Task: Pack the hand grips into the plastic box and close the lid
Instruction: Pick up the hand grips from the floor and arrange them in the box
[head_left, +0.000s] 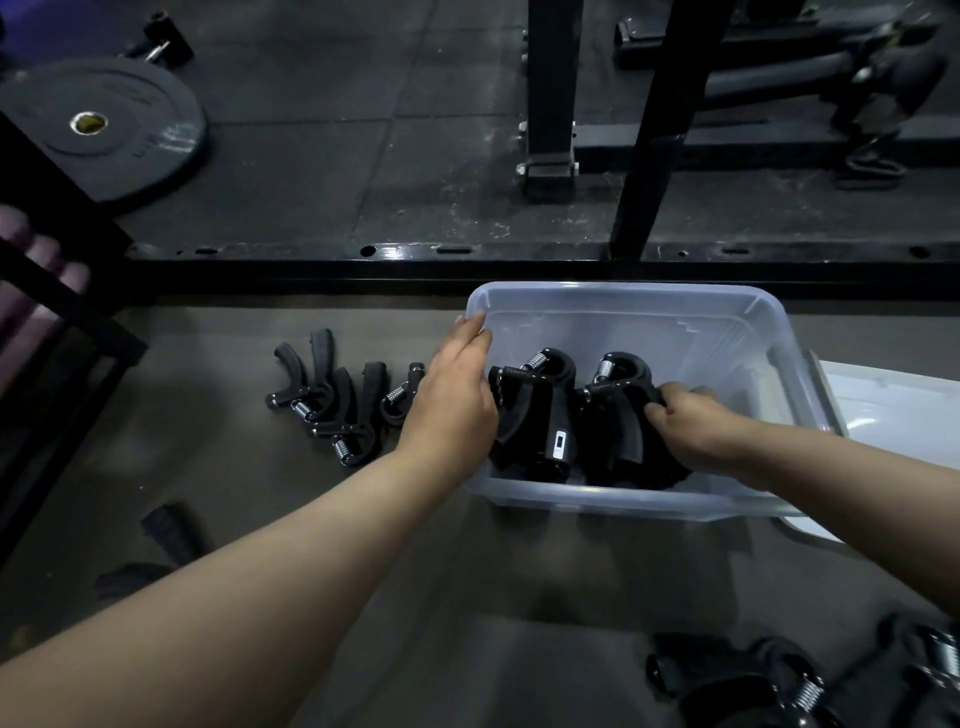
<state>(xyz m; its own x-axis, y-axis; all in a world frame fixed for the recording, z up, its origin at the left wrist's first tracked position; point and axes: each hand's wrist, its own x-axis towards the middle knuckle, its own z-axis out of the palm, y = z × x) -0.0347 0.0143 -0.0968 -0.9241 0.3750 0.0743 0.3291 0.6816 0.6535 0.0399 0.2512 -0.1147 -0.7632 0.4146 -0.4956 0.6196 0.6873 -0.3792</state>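
Note:
A clear plastic box (727, 332) stands open on the floor with several black hand grips inside. My right hand (691, 426) is in the box, fingers curled round a black hand grip (618, 415) on the right side. My left hand (457, 395) lies with straight fingers over the box's left wall, beside another hand grip (540, 415) in the box. Three more hand grips (332, 405) lie on the floor left of the box, one partly hidden by my left hand. The white lid (893, 410) lies to the right of the box.
More hand grips (779, 686) lie at the bottom right, blurred. A black rack frame (550, 93) and its floor rail (467, 254) run behind the box. A weight plate (104, 130) lies at the far left. Someone's fingers (41, 249) show at the left edge.

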